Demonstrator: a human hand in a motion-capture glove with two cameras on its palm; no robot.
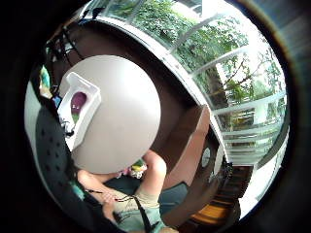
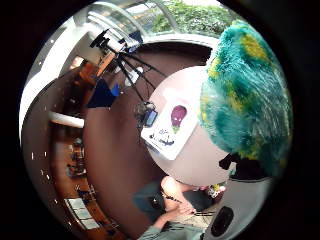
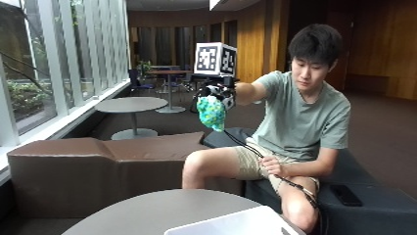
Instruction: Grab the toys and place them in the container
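The person sits on a dark bench (image 3: pixel 365 196) behind a round grey table (image 3: pixel 150 210), with the right arm stretched out and raised to about shoulder height. The gloved right hand (image 3: pixel 218 93) is curled round a fluffy teal and yellow toy (image 3: pixel 212 112), which hangs down from the fingers, high in the air and well apart from the tabletop. From the camera at the thumb side of the palm the toy's shaggy fur fills a large part of the view, close against the palm.

A white container (image 3: pixel 234 224) stands on the tabletop at the edge nearest the outside camera, with only its rim and one wall showing there. The palm views look down into it: a purple toy (image 2: pixel 178 116) lies inside, and some smaller dark shapes lie beside it that I cannot make out.

The person's bare left hand (image 3: pixel 272 168) rests on the thigh with its fingers curled round a thin black cable. A small multicoloured toy (image 1: pixel 138 168) shows just past the table's edge by the person's knee; whether it rests on the leg or the bench I cannot tell. A black phone (image 3: pixel 345 195) lies on the bench beside the person
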